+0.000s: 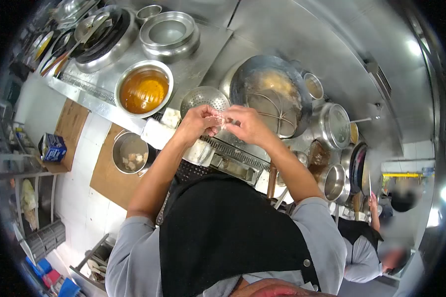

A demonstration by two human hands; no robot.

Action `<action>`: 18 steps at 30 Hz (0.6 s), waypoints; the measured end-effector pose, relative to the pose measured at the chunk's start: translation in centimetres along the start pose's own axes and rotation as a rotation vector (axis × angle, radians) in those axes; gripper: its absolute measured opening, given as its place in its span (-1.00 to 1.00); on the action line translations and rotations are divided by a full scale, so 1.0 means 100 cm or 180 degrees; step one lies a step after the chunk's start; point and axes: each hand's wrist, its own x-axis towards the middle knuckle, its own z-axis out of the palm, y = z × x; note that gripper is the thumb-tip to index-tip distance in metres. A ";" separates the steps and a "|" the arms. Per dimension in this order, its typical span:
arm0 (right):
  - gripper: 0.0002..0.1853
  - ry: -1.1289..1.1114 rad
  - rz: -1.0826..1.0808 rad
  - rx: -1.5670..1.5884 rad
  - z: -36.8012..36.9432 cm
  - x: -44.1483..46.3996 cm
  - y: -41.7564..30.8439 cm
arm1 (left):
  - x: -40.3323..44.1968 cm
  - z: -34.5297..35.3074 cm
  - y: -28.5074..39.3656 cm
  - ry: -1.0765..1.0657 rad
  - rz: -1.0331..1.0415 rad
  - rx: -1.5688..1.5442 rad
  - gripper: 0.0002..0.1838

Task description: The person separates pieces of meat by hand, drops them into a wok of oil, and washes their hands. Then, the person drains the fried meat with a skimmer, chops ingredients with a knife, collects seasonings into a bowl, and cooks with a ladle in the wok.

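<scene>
My left hand (199, 122) and my right hand (247, 123) meet at the middle of the view, fingers pinched. Between their fingertips is a small whitish-pink piece of food (222, 120), too small to name exactly. Just behind my left hand sits a round perforated strainer (205, 95). Beyond my right hand is a large dark wok (248, 69) with bubbling, brownish liquid. A round wire-mesh skimmer (277, 113) with crossed wires lies inside that wok, partly in the liquid.
A metal bowl of amber oil (146, 92) stands left of the strainer. White cloths (199, 152) lie along the stove edge. A pot with food pieces (130, 152) stands lower left. Steel pots (330, 126) crowd the right, where a co-worker (362, 247) stands.
</scene>
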 end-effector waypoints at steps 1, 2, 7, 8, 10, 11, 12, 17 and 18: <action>-0.59 0.0056 0.0032 -0.0052 0.002 -0.006 -0.002 | 0.001 0.000 0.003 -0.0080 0.0015 0.0017 -0.86; -0.62 0.0235 0.0348 0.0089 0.003 -0.012 -0.003 | 0.001 0.000 0.004 -0.0239 -0.0026 -0.0225 -0.84; -0.69 0.1047 0.1544 0.1502 0.016 -0.051 -0.020 | 0.006 -0.017 -0.007 -0.0111 0.0189 -0.0496 -0.80; -0.68 0.1302 0.1527 0.1927 0.014 -0.055 -0.035 | 0.003 -0.019 -0.006 -0.0024 0.0230 -0.0455 -0.81; -0.59 0.1525 0.1601 0.2471 0.015 -0.066 -0.049 | -0.002 -0.019 -0.013 -0.0128 0.0071 -0.0566 -0.83; -0.59 0.1591 0.1605 0.2447 0.018 -0.070 -0.059 | -0.007 -0.019 -0.015 -0.0150 -0.0081 -0.0684 -0.84; -0.58 0.1615 0.1554 0.2774 0.021 -0.072 -0.070 | -0.027 -0.004 -0.003 -0.0197 -0.0336 -0.0888 -0.87; -0.60 0.1928 0.1493 0.3814 0.037 -0.079 -0.090 | -0.042 0.007 -0.015 -0.0831 0.0046 -0.0698 -0.89; -0.60 0.2102 0.1497 0.3729 0.038 -0.078 -0.094 | -0.044 0.004 -0.016 -0.0692 -0.0083 -0.1047 -0.90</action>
